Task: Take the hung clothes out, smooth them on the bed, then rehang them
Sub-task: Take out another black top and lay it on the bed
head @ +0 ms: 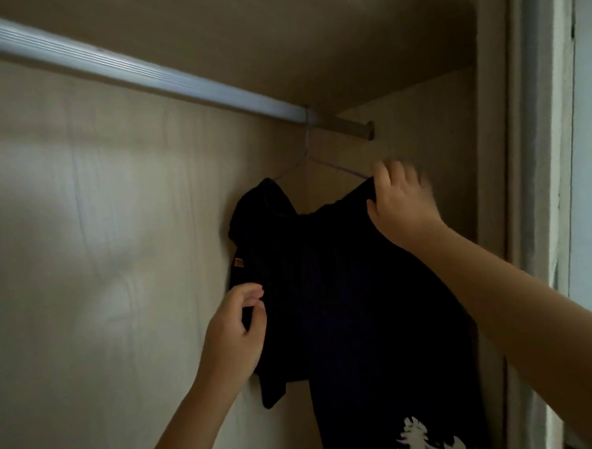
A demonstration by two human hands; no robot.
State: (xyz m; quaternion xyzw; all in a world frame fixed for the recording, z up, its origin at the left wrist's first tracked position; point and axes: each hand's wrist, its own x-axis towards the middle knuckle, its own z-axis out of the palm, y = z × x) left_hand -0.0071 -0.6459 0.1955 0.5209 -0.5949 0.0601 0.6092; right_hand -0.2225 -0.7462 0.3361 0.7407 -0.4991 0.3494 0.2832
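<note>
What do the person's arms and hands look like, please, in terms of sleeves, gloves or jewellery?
Both the left hand and the right hand are bare: no gloves, rings or watch show. The left forearm and right forearm are bare too, with no sleeve in view.

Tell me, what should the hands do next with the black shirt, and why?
Probably lift the hanger hook off the rail: the black shirt hangs there, with the right hand holding its shoulder and the left hand pinching its sleeve.

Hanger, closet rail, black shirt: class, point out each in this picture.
hanger (339,167), head view, its right wire arm
closet rail (143,76), head view, middle of the bar
black shirt (342,290), head view, chest fabric
</note>
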